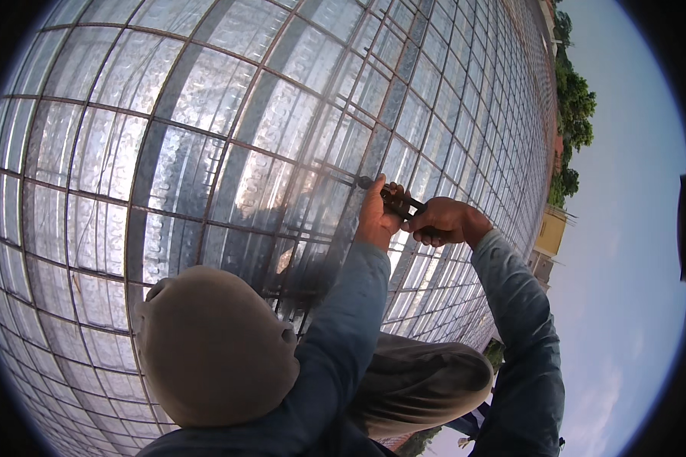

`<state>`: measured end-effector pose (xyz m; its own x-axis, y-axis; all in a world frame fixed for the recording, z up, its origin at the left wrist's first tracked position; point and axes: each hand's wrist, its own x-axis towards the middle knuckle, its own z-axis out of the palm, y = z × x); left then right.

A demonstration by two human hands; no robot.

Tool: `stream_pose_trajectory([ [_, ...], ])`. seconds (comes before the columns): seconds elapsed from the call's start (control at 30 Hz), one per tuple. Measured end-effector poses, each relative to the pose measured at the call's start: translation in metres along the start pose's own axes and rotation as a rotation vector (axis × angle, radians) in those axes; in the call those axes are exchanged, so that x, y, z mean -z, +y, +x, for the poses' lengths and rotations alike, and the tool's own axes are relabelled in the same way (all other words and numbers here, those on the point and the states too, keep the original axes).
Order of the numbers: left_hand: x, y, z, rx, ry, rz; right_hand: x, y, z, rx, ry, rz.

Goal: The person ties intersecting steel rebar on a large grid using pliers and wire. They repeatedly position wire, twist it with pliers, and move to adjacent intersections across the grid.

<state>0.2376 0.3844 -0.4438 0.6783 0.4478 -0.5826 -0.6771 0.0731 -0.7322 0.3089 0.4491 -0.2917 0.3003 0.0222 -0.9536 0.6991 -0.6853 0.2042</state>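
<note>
My left hand (378, 214) is closed around the front part of a black hand tool (397, 204), thumb upward. Beside it, my right hand (443, 220) grips the rear of the same tool, wrist bent. The tool's dark rounded end (366, 182) lies at a crossing of the steel reinforcing bar grid (228, 139), close to a bar; whether they touch I cannot tell. Its jaws, if any, are hidden. Beneath the grid lies shiny corrugated metal decking (206, 85).
My bent knees in beige (217, 354) and darker trousers (429, 383) are close below my arms. Rebar spreads over the deck on all sides. Beyond its edge stand green trees (571, 103) and a yellow building (550, 231). Dark blue cloth (469, 423) shows past my knee.
</note>
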Motion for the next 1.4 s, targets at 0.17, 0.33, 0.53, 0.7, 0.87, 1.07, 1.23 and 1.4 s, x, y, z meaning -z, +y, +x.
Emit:
stream_pose_trajectory([
  [0.17,0.021,0.013,0.022,-0.06,-0.195,-0.018,-0.05,-0.01,-0.023,0.469,0.522,-0.914],
  [0.33,-0.003,0.04,0.038,0.041,0.097,0.043,-0.046,-0.013,-0.012,0.357,0.542,-0.837],
  [0.53,0.007,0.007,0.006,-0.042,-0.059,0.024,-0.012,0.007,-0.015,0.136,0.165,0.012],
  [0.7,0.006,0.026,0.048,-0.085,-0.053,0.15,-0.024,-0.007,-0.013,0.452,0.49,-0.715],
  [0.87,-0.009,-0.007,0.021,-0.333,0.134,0.123,-0.015,0.012,-0.007,0.254,0.093,-0.184],
  [1.07,0.009,0.009,0.007,-0.579,0.227,0.303,-0.026,0.054,0.01,0.469,0.011,0.359],
  [1.23,-0.012,0.031,-0.033,-0.803,0.238,0.092,-0.074,0.054,0.019,0.801,0.549,0.184],
  [1.4,-0.042,0.071,-0.063,-0.964,0.122,-0.018,-0.093,0.106,0.052,0.661,0.502,-0.407],
])
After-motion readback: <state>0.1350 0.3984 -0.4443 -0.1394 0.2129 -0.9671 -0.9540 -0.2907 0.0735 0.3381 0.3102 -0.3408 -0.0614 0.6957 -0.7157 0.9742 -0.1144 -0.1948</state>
